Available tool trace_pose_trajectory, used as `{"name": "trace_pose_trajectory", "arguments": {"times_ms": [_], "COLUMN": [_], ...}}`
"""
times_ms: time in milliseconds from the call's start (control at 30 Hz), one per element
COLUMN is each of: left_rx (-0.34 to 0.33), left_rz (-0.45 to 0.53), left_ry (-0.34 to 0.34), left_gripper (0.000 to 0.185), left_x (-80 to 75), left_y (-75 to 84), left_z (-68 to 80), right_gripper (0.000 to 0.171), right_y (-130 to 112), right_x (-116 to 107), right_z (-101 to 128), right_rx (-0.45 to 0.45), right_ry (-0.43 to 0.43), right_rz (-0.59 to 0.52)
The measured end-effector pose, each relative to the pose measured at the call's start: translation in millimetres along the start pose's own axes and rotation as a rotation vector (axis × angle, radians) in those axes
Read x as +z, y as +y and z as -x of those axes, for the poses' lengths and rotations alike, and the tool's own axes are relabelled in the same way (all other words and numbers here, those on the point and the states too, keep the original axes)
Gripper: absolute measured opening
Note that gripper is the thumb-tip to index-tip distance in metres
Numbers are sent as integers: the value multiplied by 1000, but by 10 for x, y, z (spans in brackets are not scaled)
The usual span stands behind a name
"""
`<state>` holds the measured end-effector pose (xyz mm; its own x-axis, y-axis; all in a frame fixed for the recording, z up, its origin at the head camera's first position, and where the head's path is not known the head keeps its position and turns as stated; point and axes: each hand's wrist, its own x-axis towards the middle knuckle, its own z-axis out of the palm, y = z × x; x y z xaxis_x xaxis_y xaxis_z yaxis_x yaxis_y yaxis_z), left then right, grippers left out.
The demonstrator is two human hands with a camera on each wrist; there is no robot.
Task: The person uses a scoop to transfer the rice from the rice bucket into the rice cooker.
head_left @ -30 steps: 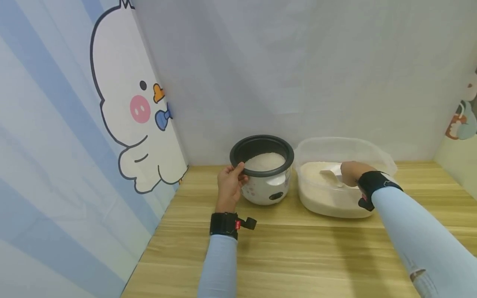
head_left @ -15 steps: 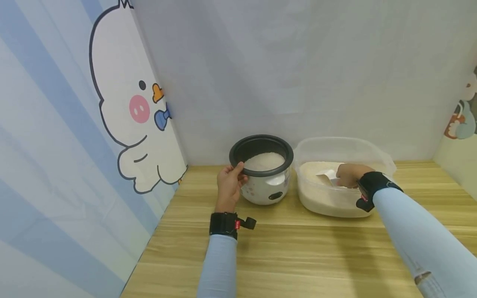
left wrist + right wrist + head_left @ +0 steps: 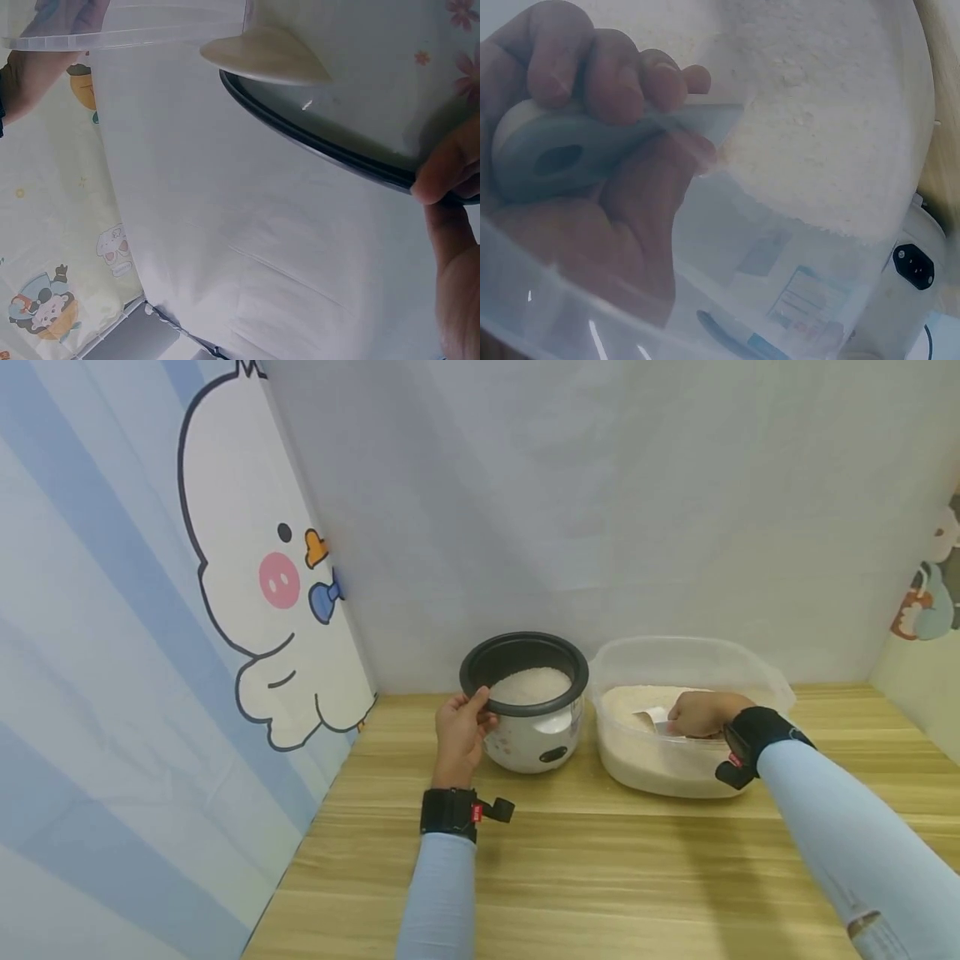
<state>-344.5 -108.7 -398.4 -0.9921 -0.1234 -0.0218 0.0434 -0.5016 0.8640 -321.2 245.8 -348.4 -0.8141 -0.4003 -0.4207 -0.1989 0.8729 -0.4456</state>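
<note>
Starting at the left of the head view, we see the cartoon duck backdrop point(image 3: 277, 602), then our left hand point(image 3: 459, 735) near the centre, thumb and fingers pinching the black rim of the rice cooker pot point(image 3: 525, 697), which sits on the wooden table point(image 3: 570, 860) just right of that hand, rice heaped inside. Further right, touching the pot's side, stands the clear plastic tub point(image 3: 690, 727) of rice; our right hand point(image 3: 701, 714) is inside it, fingers curled round the white scoop point(image 3: 651, 720), whose blade juts left of the fist into the rice.
</note>
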Motion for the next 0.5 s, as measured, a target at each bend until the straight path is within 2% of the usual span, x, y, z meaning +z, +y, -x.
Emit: {"name": "trace_pose_trajectory", "arguments": {"times_ms": [333,500], "left_rx": [-3,-9], "left_rz": [-2,7], "left_ry": [-12,-9], "left_gripper": [22,23], "left_x": [-14,-4], "left_y": [4,6], "left_z": [0,3], "right_gripper": [26,26], "right_y": [24,70], "right_x": [4,-7], "right_z": [-19,-18], "right_rx": [6,-19], "right_ry": [2,-18], "right_rz": [-24,-78]}}
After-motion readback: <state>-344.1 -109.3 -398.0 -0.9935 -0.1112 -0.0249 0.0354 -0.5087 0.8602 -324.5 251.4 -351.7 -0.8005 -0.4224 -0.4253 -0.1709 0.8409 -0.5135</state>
